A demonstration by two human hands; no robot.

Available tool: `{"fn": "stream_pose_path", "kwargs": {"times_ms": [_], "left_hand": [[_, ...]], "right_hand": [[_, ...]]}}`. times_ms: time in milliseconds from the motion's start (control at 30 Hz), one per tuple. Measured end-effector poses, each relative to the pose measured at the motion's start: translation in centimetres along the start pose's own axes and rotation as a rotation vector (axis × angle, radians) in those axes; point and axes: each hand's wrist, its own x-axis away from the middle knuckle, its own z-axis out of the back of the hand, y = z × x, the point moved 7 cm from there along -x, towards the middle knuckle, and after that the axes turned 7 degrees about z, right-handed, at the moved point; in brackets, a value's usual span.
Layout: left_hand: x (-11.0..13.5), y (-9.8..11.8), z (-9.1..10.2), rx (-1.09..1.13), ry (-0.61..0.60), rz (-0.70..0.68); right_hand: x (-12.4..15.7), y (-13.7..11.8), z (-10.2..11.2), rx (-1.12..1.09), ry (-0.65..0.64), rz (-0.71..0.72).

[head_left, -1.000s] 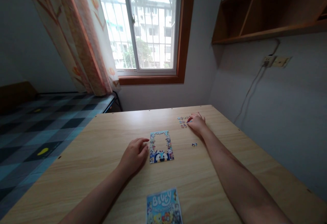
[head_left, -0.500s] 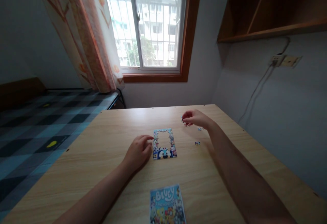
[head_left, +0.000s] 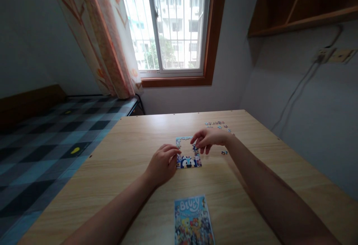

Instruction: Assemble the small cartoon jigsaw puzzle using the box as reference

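A partly assembled jigsaw puzzle [head_left: 189,163] lies flat on the wooden table, its border filled in around a bare middle, with a blue dog face at the bottom. My left hand [head_left: 163,162] rests at its left edge, fingers stretched out and fingertips over the border, holding nothing. Over the puzzle's right side, my right hand [head_left: 209,139] pinches a small dark-blue puzzle piece [head_left: 195,148] between thumb and fingers. This hand hides part of the right border. Several loose puzzle pieces [head_left: 214,123] lie beyond my right hand, and a few more pieces [head_left: 224,152] sit beside its wrist.
Nearer to me on the table [head_left: 134,215] lies a Bluey picture card or booklet [head_left: 193,220]. A bed with a checked cover [head_left: 36,163] stands at the left. Past the table's far edge are a curtain [head_left: 103,40] and a window; a shelf [head_left: 302,23] hangs on the right wall.
My right hand has come left and nearer from the loose pieces to the puzzle, carrying a puzzle piece. My left hand stays at the puzzle's left edge. The view has shifted slightly.
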Motion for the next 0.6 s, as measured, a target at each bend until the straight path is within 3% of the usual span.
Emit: {"fn": "stream_pose_path", "kwargs": {"times_ms": [333, 600], "left_hand": [[0.01, 0.47, -0.92, -0.047, -0.110, -0.081], [0.18, 0.70, -1.03, -0.075, -0.092, -0.138]], "right_hand": [[-0.47, 0.64, -0.08, 0.124, 0.014, -0.033], [-0.52, 0.90, -0.58, 0.070, 0.005, -0.059]]}}
